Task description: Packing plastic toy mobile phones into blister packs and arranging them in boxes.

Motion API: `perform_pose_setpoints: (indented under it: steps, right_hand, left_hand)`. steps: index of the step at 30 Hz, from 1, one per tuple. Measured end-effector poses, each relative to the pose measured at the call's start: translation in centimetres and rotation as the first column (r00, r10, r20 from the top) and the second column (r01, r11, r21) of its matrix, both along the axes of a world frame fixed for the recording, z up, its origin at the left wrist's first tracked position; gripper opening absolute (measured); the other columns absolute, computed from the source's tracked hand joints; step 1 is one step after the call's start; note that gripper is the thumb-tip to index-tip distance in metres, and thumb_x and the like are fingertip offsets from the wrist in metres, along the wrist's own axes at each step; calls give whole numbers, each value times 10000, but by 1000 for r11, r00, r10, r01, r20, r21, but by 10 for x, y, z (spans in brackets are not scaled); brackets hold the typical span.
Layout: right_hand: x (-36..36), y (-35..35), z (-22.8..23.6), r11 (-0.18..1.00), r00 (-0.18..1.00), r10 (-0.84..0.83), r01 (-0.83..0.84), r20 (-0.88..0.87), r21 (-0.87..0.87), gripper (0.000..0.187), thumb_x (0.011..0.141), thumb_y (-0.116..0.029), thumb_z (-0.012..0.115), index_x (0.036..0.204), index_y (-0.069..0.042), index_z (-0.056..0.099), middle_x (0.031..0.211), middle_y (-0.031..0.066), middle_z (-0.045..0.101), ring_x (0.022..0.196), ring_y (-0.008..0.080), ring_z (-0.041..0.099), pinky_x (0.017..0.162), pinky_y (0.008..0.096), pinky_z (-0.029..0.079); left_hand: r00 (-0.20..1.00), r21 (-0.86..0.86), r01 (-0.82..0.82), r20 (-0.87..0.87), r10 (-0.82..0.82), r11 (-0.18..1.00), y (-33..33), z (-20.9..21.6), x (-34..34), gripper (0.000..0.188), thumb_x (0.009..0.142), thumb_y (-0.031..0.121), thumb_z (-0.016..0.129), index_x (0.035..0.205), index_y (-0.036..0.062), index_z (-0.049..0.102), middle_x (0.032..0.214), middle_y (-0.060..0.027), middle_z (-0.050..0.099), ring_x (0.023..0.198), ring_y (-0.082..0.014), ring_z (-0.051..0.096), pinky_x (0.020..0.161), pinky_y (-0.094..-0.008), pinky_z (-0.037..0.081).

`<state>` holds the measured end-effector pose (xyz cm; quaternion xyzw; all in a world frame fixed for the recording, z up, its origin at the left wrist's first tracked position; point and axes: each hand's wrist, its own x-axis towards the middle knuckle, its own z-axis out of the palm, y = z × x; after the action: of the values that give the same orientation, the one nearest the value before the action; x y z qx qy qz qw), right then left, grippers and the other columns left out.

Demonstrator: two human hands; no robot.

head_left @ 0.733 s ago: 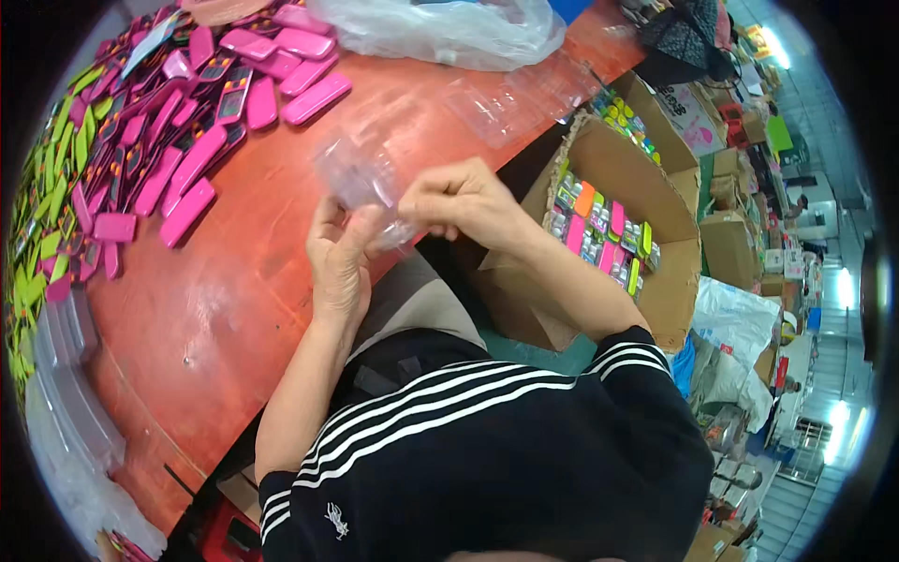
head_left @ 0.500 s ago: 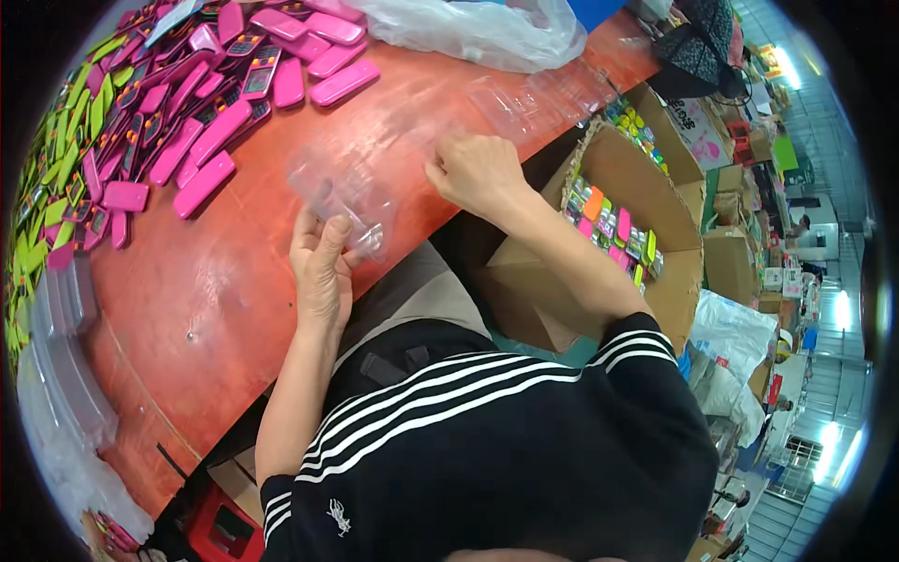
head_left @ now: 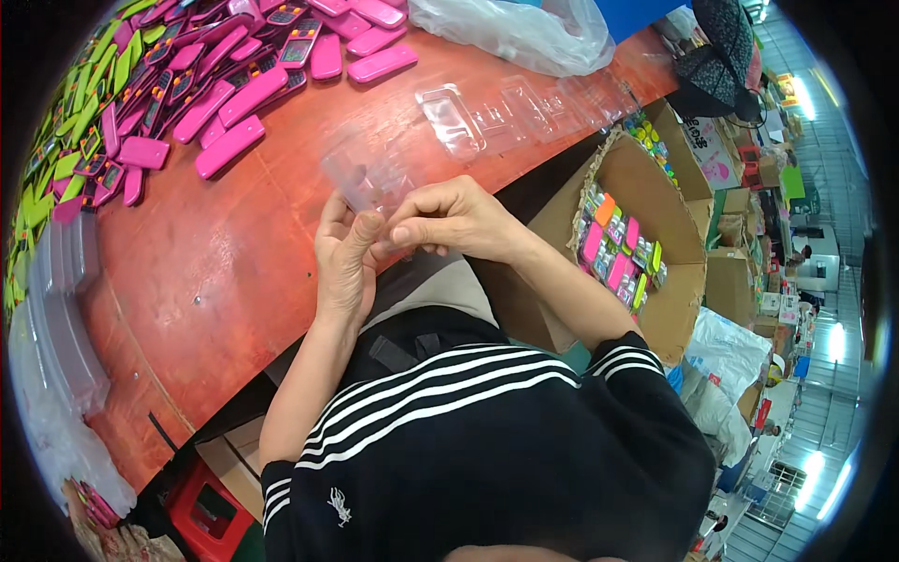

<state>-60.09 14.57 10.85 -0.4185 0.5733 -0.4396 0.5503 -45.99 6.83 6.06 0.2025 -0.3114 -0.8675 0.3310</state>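
Over the near edge of the red table (head_left: 225, 248), I have the left hand (head_left: 346, 251) pinching clear plastic packaging (head_left: 360, 176) between thumb and fingers, while the right hand (head_left: 454, 221) bunches its fingertips together at the near end, though I cannot tell whether they grip it. I judge that such thin plastic wants a light hold and slow finger work, lest it crease. Farther right, an open cardboard box (head_left: 660, 208) contains packs (head_left: 618, 248) showing pink, green and orange.

From the head, one fisheye view is looking closely down on the shirt (head_left: 506, 450) and the counter (head_left: 211, 258).
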Motion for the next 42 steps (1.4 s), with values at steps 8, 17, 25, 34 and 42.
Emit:
perform_pose_setpoints:
  steps: [8,17,25,34,42]
  right_hand:
    - [13,-17,3,860,645,-433,85,-629,-504,132,772,-129,601,699,-19,588,571,4,532,512,85,494,440,241,383]
    - [15,-39,-15,954,79,-283,-79,-956,-289,210,735,-240,662,708,-40,604,620,90,588,542,223,601,450,341,453]
    - [48,-28,-10,926,912,99,-230,-398,-299,170,793,-181,673,814,-15,640,646,17,579,543,63,497,499,211,398]
    - [57,-33,17,824,649,-392,-66,-652,-562,136,693,-61,635,622,-43,520,535,-6,469,472,68,455,413,232,343]
    - [94,-72,-19,911,88,-256,-311,-963,-270,217,711,-242,626,616,-64,546,588,126,581,446,263,564,376,399,406]
  left_hand:
    - [983,-45,-130,124,134,991,-20,0,36,560,815,181,636,1286,19,379,1023,-84,541,875,-187,593,721,-358,551]
    - [992,-2,-111,59,111,994,-19,-8,59,645,785,239,687,1296,23,357,1143,-126,526,938,-211,596,732,-353,563]
    - [989,-4,-146,-7,146,989,-11,-7,54,677,768,224,707,1298,8,344,1147,-123,513,978,-210,577,723,-328,560]
    - [947,-3,-294,133,291,956,-27,-5,100,574,794,173,661,1283,25,398,1044,-67,503,850,-168,590,674,-363,576]
    - [937,8,-337,97,334,942,-38,-8,141,617,824,277,642,1308,12,364,1030,-87,527,865,-175,599,651,-333,579]
